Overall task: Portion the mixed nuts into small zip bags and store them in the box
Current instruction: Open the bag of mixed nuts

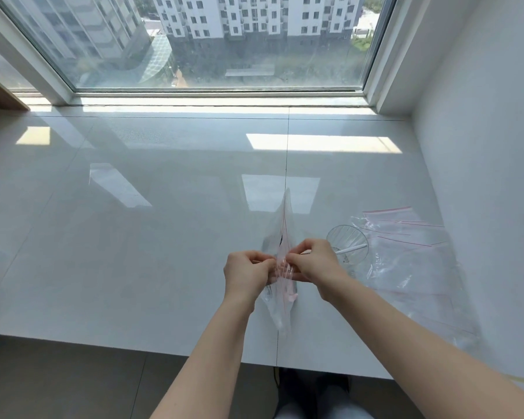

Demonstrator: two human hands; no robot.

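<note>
I hold a clear zip bag [283, 225] with a red seal line edge-on above the white sill, its mouth running away from me. My left hand [245, 275] pinches one side of the mouth and my right hand [310, 266] pinches the other, fingertips almost meeting. Just right of my right hand stands a clear glass cup [348, 244] with a white spoon handle sticking out. Behind and right of it lies a heap of empty zip bags [412, 255]. No nuts or box show.
The glossy white sill [133, 237] stretches wide to the left and back to the window [212, 43]. A white wall [481, 146] closes the right side. The sill's front edge runs just below my forearms, with dark floor beneath.
</note>
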